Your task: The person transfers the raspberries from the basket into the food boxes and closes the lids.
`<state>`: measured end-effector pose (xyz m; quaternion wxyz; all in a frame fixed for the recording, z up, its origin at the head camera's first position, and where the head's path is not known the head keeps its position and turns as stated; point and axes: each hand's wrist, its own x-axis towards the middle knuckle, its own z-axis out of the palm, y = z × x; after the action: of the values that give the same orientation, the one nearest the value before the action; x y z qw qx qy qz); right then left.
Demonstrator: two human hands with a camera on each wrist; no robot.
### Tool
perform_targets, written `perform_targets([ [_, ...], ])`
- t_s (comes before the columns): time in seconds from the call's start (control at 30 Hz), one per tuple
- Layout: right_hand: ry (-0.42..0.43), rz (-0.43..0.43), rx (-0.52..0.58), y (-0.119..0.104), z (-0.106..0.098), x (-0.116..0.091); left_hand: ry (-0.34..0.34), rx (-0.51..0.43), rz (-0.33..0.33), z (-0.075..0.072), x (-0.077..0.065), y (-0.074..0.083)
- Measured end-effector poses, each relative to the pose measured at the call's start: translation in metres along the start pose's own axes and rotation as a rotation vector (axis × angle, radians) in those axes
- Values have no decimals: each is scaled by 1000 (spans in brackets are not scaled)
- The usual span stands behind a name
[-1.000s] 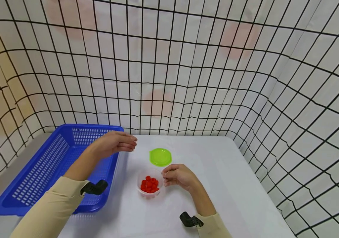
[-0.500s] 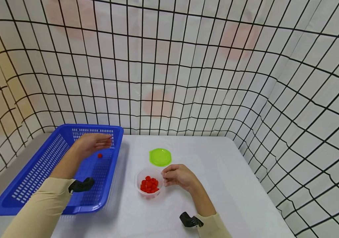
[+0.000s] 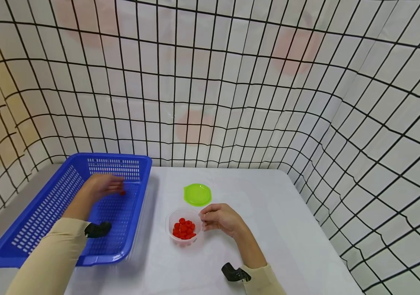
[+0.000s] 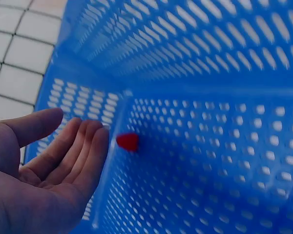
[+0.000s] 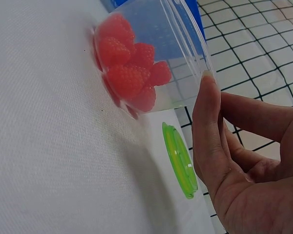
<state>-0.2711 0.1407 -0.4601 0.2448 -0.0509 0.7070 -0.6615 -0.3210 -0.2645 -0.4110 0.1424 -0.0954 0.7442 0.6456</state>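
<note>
My left hand [image 3: 103, 186] is inside the blue plastic basket [image 3: 143, 196], palm up with fingers loosely bent and nothing in them. A single red raspberry [image 4: 128, 142] lies on the basket floor just beyond those fingertips; in the head view the hand partly covers it. On the white table, my right hand [image 3: 221, 219] pinches the rim of a clear plastic tub [image 3: 173, 219] at its right side. Several red raspberries [image 5: 129, 80] are gathered in the bottom of this tub. Behind the tub lies a bright green lid [image 3: 197, 194], flat on the table.
White cloth covers the table [image 3: 261, 196]. A black wire grid [image 3: 210, 102] with white sheeting behind it borders the back and sides. The basket takes up the left part of the table. A small black device [image 3: 98, 230] is on each wrist.
My left hand has moved left from the basket's right rim and lower into the basket, and the raspberry there has come into view. The right hand and tub have stayed put.
</note>
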Motion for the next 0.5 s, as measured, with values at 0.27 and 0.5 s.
perform_targets([
  [0.27, 1, 2, 4, 0, 0, 2, 45, 22, -41, -11, -1, -9],
  [0.5, 1, -4, 8, 0, 0, 1, 138, 108, -82, -9, 2, -16],
])
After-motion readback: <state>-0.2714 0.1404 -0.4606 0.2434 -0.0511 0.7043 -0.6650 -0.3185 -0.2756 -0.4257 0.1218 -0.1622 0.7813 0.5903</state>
